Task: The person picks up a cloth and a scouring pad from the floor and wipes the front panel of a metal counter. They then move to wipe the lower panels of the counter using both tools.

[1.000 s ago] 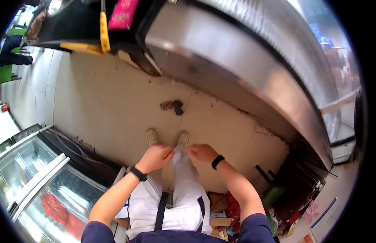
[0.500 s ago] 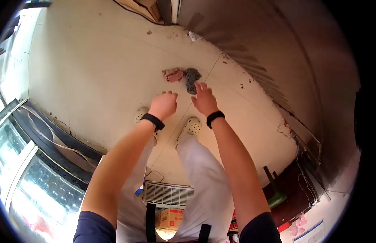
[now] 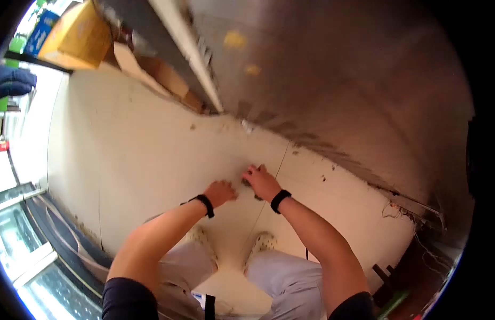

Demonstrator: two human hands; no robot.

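Low over the pale floor (image 3: pixel 135 154), my right hand (image 3: pixel 263 184) has its fingers curled over a dark grey, wiry scourer (image 3: pixel 246 182). Only small parts of the scourer show at the hand's edge. My left hand (image 3: pixel 220 193) is just to the left, a little apart from the right, with its fingers bent downward and slightly blurred. Whatever may be beneath or inside the left hand is hidden. The crumpled pink cloth from the earlier frame cannot be made out now. Each wrist wears a black band.
My feet, in pale clogs (image 3: pixel 266 241), stand below the hands. A brown panel (image 3: pixel 332 90) rises along the right of the floor. Cardboard (image 3: pixel 162 77) and a yellow box (image 3: pixel 79 37) are at the upper left. Glass-fronted cases (image 3: pixel 50 288) line the lower left.
The view has tilted up, showing more of the far side. My right hand has closed over the grey scourer. My left hand has reached forward, and the pink cloth has dropped from sight.
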